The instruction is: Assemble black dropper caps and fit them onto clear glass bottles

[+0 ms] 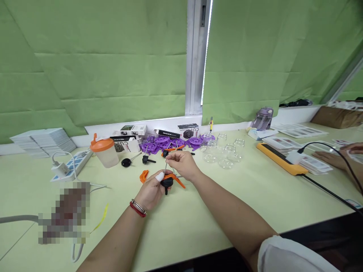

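My left hand (153, 190), wearing a white cover on its thumb, is closed around a black part (167, 183) with a stem pointing down. A curved orange piece (178, 180) lies against the top of that part. Between its fingertips, my right hand (183, 163) pinches the upper end of a thin metal rod (166, 168), which runs down to the black part. Just left of my hands another orange piece (144, 176) rests on the table. Beyond them lie black parts with rods, among them a round one (126, 162) and a blocky one (148, 160).
Purple wheel-shaped pieces (163, 143) lie piled at the back beside printed boxes (129, 145). Several clear glass-like vessels (226, 161) stand to their right. An orange-lidded cup (104, 151), a power strip (75, 164) and an orange power bar (279, 158) flank the work area. Another person's hands (329, 160) are at far right.
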Motion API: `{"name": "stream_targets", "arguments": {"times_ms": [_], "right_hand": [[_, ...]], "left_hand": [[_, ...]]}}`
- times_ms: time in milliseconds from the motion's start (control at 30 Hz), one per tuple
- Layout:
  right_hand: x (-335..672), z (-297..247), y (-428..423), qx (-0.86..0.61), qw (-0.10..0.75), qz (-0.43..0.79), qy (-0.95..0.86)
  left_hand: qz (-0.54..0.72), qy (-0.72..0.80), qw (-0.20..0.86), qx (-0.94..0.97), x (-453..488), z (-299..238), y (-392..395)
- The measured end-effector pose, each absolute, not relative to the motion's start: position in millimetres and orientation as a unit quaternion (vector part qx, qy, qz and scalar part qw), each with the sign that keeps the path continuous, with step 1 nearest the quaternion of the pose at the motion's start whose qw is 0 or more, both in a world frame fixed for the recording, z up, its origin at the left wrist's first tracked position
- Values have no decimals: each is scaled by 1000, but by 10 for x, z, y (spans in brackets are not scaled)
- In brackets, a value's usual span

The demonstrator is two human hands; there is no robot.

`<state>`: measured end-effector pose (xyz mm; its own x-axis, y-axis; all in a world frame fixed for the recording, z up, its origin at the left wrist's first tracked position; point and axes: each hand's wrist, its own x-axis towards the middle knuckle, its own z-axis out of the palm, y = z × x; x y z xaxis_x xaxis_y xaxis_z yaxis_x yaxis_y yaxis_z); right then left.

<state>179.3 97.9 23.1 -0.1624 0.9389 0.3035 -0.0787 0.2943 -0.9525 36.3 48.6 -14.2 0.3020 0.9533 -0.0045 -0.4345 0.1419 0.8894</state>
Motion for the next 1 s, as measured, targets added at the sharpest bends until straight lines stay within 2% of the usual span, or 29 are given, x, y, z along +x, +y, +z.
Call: {"name": "stream_targets", "arguments": {"times_ms": [133, 367, 733, 1000], "right_hand": [[1799, 238, 989, -357, 540, 481, -591], [1739, 175, 941, -354, 486, 556, -574], [1797, 76, 970, -380, 389, 443, -713], [1823, 155, 913, -380, 346, 404, -757]], "left_hand": [[503, 309, 693, 414, 362, -138, 488], [514, 296, 698, 401, 377, -127, 491], [526, 312, 683, 398, 357, -191, 525], [530, 317, 687, 383, 329, -218, 557]]}}
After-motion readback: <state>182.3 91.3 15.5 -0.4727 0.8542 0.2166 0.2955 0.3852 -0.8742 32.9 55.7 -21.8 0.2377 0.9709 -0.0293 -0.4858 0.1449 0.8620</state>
